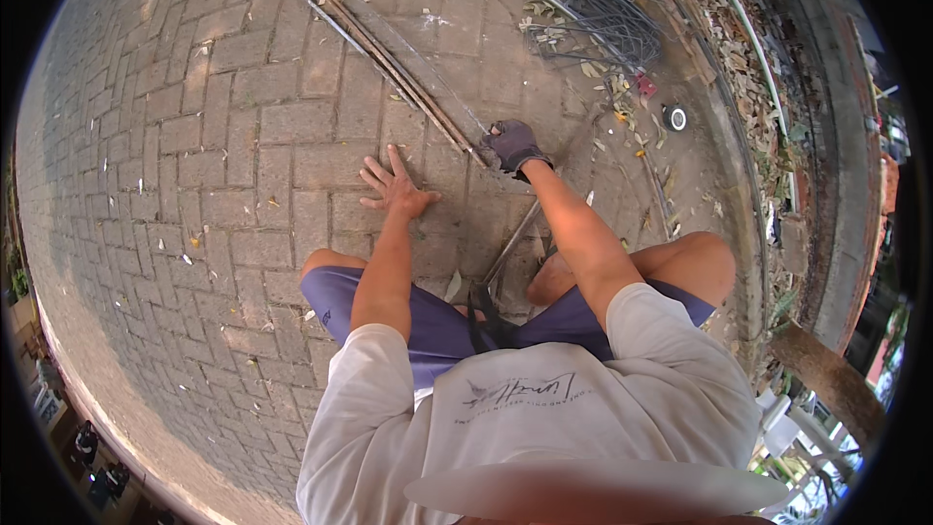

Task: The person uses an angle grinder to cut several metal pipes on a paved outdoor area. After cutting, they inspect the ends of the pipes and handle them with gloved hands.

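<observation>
The bundle of long steel rods [389,53] is laid across the brick paving [194,136], running far-left to centre. Its near end is clasped in the grip of the gloved right hand [512,146] — fingers closed. The bare left hand [394,190] is pressed flat, fingers spread wide, on the paving just left — holding nothing.

Pale grey short-sleeved shirt [544,408] with dark chest print, purple-blue shorts [428,326], dark glove on right grip [512,146]
</observation>
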`<state>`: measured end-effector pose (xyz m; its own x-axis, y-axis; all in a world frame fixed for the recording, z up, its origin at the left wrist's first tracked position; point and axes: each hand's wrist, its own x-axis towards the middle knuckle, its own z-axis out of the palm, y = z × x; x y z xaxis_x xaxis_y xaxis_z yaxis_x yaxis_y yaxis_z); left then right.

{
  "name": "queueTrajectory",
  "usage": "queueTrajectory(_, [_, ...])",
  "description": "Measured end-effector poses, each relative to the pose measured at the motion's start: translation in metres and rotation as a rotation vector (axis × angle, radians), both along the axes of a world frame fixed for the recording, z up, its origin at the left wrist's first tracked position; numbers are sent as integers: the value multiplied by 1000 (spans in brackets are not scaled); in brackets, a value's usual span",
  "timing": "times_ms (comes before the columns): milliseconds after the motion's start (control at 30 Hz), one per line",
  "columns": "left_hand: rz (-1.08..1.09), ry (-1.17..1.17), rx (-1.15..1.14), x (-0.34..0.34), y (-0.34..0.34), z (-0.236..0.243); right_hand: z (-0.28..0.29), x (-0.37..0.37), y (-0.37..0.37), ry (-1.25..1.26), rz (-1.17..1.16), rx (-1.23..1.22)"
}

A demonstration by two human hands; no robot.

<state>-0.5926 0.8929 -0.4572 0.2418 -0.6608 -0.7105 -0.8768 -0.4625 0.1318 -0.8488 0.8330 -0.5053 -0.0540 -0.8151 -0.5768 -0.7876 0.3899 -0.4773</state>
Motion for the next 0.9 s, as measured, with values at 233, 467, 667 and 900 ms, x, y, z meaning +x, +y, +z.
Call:
queueTrajectory(233, [4, 0, 15, -1, -1, 2, 19, -42, 83, 370, -629, -188])
queueTrajectory(467, [30, 9, -25, 1, 5, -6, 3, -32, 163, 226, -577, 229])
queueTrajectory(667, [-14, 16, -44, -4, 6, -10, -1, -40, 167, 186, -612, 168])
queueTrajectory(900, [-45, 49, -2, 14, 10, -12, 30, -36, 166, -468, -1245, -33])
